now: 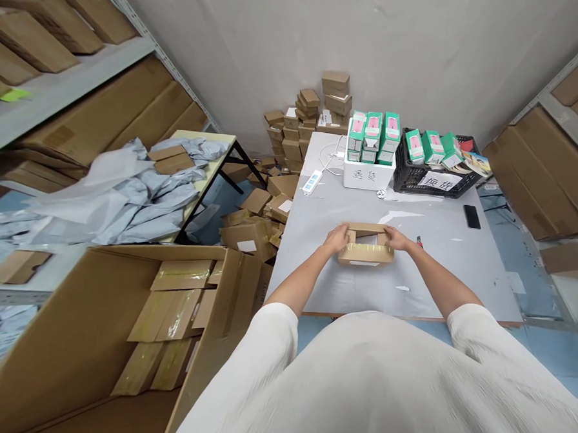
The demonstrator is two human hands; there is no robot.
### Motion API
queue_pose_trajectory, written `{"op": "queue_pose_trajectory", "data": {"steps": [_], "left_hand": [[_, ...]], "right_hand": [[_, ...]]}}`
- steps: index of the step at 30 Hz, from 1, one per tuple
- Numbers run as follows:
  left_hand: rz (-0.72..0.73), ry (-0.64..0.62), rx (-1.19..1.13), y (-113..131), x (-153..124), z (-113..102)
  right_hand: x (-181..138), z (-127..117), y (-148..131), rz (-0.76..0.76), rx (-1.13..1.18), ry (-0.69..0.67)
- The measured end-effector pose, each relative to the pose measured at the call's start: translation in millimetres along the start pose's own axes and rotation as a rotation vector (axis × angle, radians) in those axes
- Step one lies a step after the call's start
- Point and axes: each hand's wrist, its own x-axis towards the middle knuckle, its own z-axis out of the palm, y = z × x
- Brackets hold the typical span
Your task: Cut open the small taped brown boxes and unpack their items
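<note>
A small brown cardboard box (366, 255) sits on the grey-topped table in front of me, its top partly open. Through the gap something pale shows inside, too small to make out. My left hand (337, 238) grips the box's left end, and my right hand (397, 238) grips the right end, fingers closed on the cardboard. Shiny tape runs along the near side, with a white label below it. Just right of my right hand lies a small red and black tool (419, 241), perhaps a cutter.
On the table (310, 269) stand a white bin (368, 177) and a black crate (407, 177), both holding green boxes. A power strip (312, 183) and a phone (472, 217) lie there too. A large carton (236, 291) with taped boxes stands at left; parcels (254, 234) pile up behind.
</note>
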Motion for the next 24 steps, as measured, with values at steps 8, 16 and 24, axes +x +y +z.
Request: {"op": "queue_pose_trajectory", "data": {"steps": [8,16,24], "left_hand": [[-0.002,-0.262,0.100,13,-11,-20],[0.046,-0.505,0.409,11,-22,-18],[0.223,-0.381,0.470,18,-19,-2]], "right_hand": [[-20,-23,-3,0.073,-0.103,-0.347],[-43,1,-17,0.026,-0.430,-0.310],[-44,3,-22,-0.048,-0.535,-0.241]]}}
